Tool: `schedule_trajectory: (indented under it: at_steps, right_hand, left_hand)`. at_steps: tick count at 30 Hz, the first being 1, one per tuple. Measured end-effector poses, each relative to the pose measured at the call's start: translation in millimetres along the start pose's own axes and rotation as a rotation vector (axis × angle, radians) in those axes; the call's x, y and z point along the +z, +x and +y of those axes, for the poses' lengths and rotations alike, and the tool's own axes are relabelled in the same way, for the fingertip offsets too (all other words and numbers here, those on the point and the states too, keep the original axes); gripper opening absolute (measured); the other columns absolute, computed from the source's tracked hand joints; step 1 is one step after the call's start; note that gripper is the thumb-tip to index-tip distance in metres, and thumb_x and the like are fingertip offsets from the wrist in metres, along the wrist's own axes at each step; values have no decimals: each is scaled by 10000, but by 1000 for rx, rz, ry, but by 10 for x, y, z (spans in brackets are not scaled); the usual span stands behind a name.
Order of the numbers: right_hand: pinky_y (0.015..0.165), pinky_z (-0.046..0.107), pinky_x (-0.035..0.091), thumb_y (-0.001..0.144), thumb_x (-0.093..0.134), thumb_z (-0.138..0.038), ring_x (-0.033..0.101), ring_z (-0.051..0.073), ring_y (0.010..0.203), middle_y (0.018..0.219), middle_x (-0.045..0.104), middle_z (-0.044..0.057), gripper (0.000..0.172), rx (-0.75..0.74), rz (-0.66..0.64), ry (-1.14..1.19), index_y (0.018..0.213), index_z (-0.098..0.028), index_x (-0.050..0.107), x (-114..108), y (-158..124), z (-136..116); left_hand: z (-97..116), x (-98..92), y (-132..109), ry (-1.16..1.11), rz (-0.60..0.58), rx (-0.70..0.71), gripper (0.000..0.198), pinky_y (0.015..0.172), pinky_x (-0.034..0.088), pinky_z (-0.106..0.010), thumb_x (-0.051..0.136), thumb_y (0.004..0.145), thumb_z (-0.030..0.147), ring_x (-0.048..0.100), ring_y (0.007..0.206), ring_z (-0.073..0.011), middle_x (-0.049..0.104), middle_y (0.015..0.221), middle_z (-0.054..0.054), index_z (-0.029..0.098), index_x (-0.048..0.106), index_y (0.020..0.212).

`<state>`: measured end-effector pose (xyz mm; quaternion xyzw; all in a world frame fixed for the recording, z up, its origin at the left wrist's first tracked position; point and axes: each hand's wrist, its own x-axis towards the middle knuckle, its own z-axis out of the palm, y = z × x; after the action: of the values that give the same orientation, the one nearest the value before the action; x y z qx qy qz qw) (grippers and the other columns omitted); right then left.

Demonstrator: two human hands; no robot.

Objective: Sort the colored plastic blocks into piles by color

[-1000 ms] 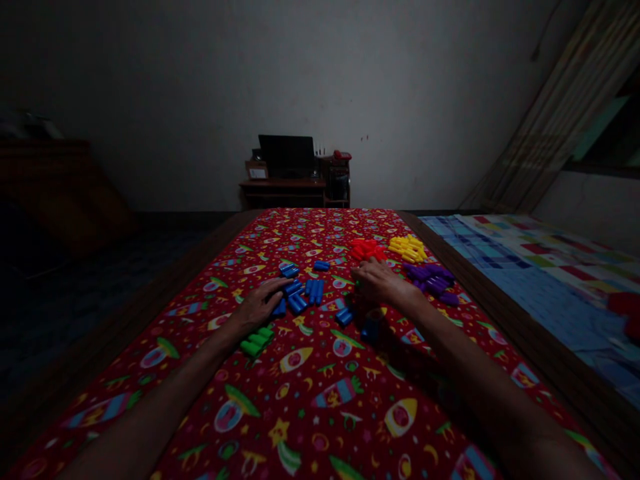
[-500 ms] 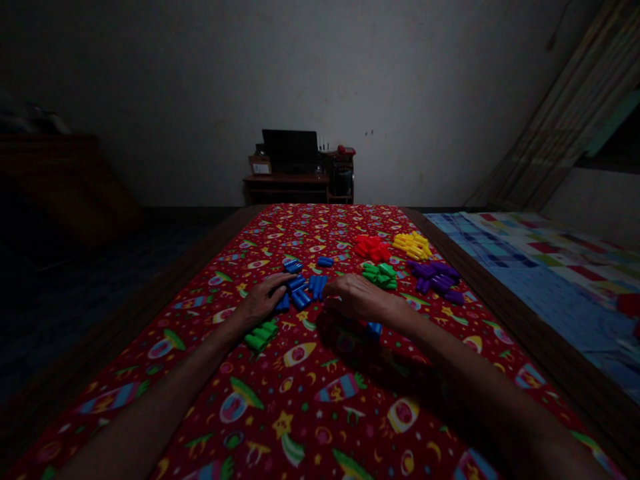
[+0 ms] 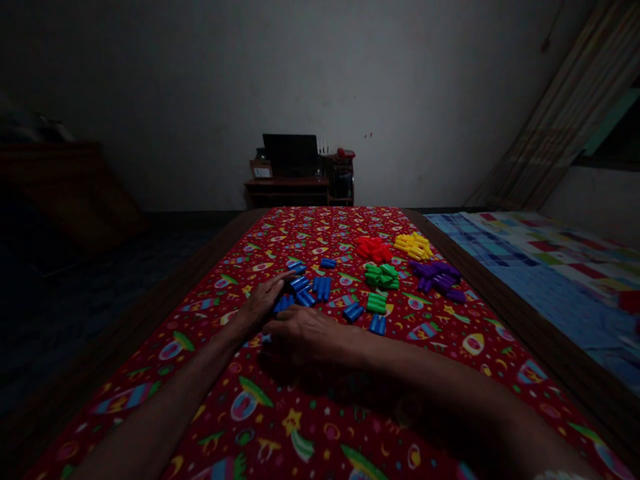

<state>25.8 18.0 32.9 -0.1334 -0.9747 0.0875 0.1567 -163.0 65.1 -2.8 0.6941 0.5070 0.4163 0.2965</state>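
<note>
My left hand (image 3: 264, 298) lies with its fingers stretched out at the left edge of a cluster of blue tube-shaped pieces (image 3: 301, 285), touching it. My right hand (image 3: 300, 330) is just in front of that cluster, palm down, fingers curled toward my left hand. What its fingers hold, if anything, is hidden. More blue pieces (image 3: 322, 289) lie beside the cluster, and a single one (image 3: 328, 263) lies farther back. Beyond my right wrist are two blue pieces, one (image 3: 353, 312) beside a green tube-shaped piece (image 3: 376, 303) and another (image 3: 378, 325) nearer the forearm.
Sorted heaps of red (image 3: 374, 249), yellow (image 3: 413, 246), green (image 3: 382, 276) and purple pieces (image 3: 437, 277) lie to the right on the red patterned cloth (image 3: 300, 233). A desk with a dark monitor (image 3: 291, 154) stands against the wall. Bedding (image 3: 525, 267) spreads on the right.
My right hand has swept left and nearer, over the spot where green pieces lay. A green piece and a blue one beyond my wrist are now uncovered. My left hand has barely moved.
</note>
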Motion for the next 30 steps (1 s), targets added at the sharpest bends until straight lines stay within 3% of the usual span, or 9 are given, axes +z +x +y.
schedule_trajectory:
  at_steps: [2, 4, 8, 10, 13, 19, 24, 27, 30]
  right_hand:
    - [756, 268, 470, 840, 564, -117, 606, 165, 870, 1026, 668, 93, 409, 75, 137, 82, 1245, -170, 568, -191, -246, 174]
    - [734, 256, 469, 854, 514, -115, 626, 155, 831, 1014, 694, 86, 432, 255, 302, 111, 1279, -176, 568, -401, -542, 369]
    - [682, 260, 480, 811, 576, -215, 653, 175, 740, 877, 736, 65, 285, 625, 499, 136, 1055, -154, 711, -667, -1076, 747]
    - [692, 265, 483, 778, 588, -209, 662, 187, 756, 861, 742, 51, 259, 732, 534, 153, 988, -160, 733, -674, -1249, 879]
    - [681, 260, 467, 765, 596, -207, 658, 195, 771, 872, 736, 52, 245, 791, 465, 128, 961, -156, 733, -615, -1382, 954]
    - [621, 255, 368, 820, 553, -180, 569, 186, 773, 894, 665, 104, 186, 779, 302, -380, 941, -164, 694, -690, -1357, 777]
    - [637, 262, 371, 877, 560, -235, 560, 174, 751, 873, 658, 73, 146, 575, 137, -342, 970, -191, 664, -564, -1338, 634]
    - [766, 311, 425, 882, 582, -263, 563, 219, 913, 988, 650, 104, 196, 455, 181, -344, 1060, -200, 637, -366, -1405, 611]
    - [825, 335, 435, 913, 520, -219, 551, 217, 941, 982, 640, 104, 165, 407, 201, -332, 1028, -202, 638, -271, -1430, 624]
  left_hand:
    - [50, -6, -17, 72, -1, -12, 673, 1066, 402, -418, 409, 826, 638, 560, 1217, -296, 627, 1293, -115, 147, 638, 1225]
    - [92, -12, -30, 145, -6, -36, 684, 1040, 424, -413, 397, 816, 660, 581, 1187, -303, 646, 1267, -103, 164, 650, 1213]
    - [124, -10, -30, 226, -6, -44, 706, 1015, 440, -401, 368, 811, 672, 606, 1146, -302, 663, 1240, -105, 162, 656, 1204]
    - [125, -6, -25, 243, -12, -29, 715, 1012, 442, -396, 361, 806, 675, 614, 1132, -300, 666, 1233, -110, 157, 660, 1197]
    - [139, -4, -22, 275, -24, -15, 729, 1015, 441, -396, 349, 802, 680, 608, 1142, -301, 662, 1239, -115, 151, 660, 1196]
    - [161, -13, -35, 284, -27, 2, 700, 1019, 439, -412, 356, 818, 664, 593, 1167, -306, 657, 1246, -116, 155, 662, 1188]
    - [108, -22, -32, 231, -33, 11, 687, 1032, 431, -419, 388, 821, 669, 587, 1178, -313, 650, 1257, -119, 157, 659, 1190]
    - [48, -13, -19, 148, 1, 6, 688, 1066, 403, -426, 412, 823, 662, 546, 1233, -308, 625, 1297, -114, 162, 615, 1249]
    - [-15, 14, -2, -13, 84, -10, 693, 1084, 390, -428, 431, 843, 619, 490, 1294, -290, 547, 1386, -130, 157, 508, 1354]
